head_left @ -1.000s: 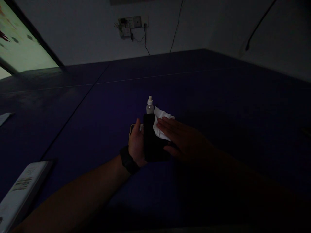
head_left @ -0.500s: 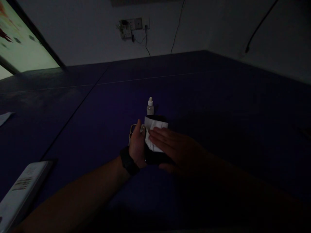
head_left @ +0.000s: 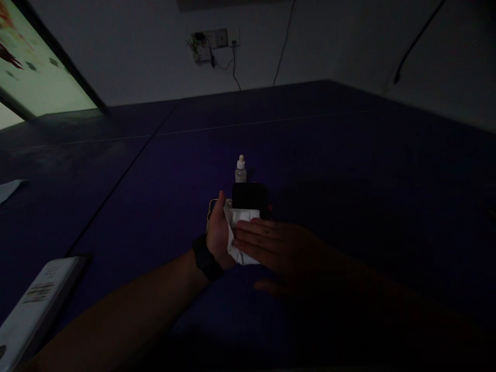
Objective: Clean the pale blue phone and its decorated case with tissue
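Observation:
My left hand (head_left: 220,235), with a dark watch on its wrist, is closed along the left side of a black smartphone (head_left: 250,195), thumb pointing up. Over the phone's lower part lies a white tissue (head_left: 246,216), crumpled at its left edge. The fingers of my right hand (head_left: 275,245) press it down, held close together. Just beyond the phone stands a small clear dropper bottle (head_left: 241,173) with a white cap. Partly hidden behind my left hand is a pale-rimmed object (head_left: 210,205) like a phone case.
A white box (head_left: 34,297) lies at the lower left on the dark blue surface (head_left: 155,170). Farther back on the left is a sheet of paper (head_left: 10,190). Wall sockets (head_left: 211,40) with cables are on the far wall. The room is dim.
My right hand and the tissue have slid down the phone toward me, uncovering its upper screen. My left hand keeps nearly the same place.

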Tool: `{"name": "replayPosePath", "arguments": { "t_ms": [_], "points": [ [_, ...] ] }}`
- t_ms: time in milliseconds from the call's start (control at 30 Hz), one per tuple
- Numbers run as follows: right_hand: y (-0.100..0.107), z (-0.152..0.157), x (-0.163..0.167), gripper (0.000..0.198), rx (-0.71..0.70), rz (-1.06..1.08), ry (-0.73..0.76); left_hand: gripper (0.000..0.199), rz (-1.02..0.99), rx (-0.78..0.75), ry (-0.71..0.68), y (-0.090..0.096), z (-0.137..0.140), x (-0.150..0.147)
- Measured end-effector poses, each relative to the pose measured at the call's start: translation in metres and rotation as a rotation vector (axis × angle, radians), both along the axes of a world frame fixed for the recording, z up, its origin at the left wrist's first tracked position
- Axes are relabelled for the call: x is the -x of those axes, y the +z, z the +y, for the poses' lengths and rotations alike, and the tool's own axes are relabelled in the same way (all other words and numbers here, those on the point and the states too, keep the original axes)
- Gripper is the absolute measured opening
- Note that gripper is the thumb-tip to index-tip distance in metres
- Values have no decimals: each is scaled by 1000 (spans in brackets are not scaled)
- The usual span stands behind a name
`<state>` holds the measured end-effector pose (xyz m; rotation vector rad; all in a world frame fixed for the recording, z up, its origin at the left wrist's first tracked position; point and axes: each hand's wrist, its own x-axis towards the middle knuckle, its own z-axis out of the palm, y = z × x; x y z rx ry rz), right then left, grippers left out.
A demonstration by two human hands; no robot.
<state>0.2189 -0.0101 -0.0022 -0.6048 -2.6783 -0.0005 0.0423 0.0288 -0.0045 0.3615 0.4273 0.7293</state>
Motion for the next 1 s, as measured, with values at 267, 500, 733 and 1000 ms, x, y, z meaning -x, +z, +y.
{"name": "replayPosePath", "arguments": {
  "t_ms": [267,500,733,1000],
  "points": [
    [3,-1,-4,69,25,-15,74,95,-5,57,-21,-3,2,6],
    [1,1,-4,64,-8,20,-28,93,20,41,31,-2,3,6],
    [4,-3,-2,63,11,5,139,93,-2,-12,-42,-7,7,9],
    [8,8,-17,56,-24,64,95,91,-14,0,49,-9,4,6]
  ]
}}
